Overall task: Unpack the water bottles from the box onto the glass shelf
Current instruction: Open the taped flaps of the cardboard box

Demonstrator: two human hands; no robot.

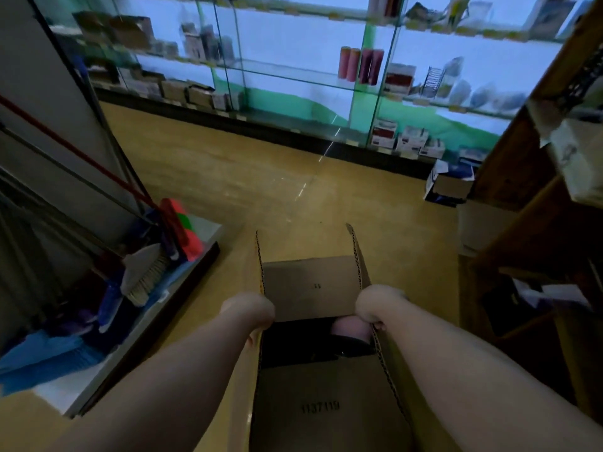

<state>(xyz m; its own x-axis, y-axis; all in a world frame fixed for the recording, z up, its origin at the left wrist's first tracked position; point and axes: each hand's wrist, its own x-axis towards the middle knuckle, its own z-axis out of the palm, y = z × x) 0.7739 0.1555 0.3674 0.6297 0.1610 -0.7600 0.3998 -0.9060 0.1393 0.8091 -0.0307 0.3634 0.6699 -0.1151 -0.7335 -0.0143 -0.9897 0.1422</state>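
Step in hand: carrying the box [321,380] toward the glass shelf [293,75]; the left hand [253,309] and right hand [375,305] each curl round 1 upright side flap; 1 pink bottle [350,327] shows inside; next, judged: set the box on the floor by the shelf's front edge, then lift bottles out.

Box [321,380] sits low centre on the floor [248,177], flaps up. L hand [249,309] grips the box's left flap edge, R hand [375,306] the right one. A bottle [350,327] lies inside the box, near the R hand. Brooms [146,272] stand left of the box, on a low platform [143,324] by the wall. Glass shelf [293,75] runs across the far side, behind the floor, w/ bottles [360,65] standing on it right of centre. Wooden rack [538,207] at right; a 2nd box [452,185] on the floor just beside it.
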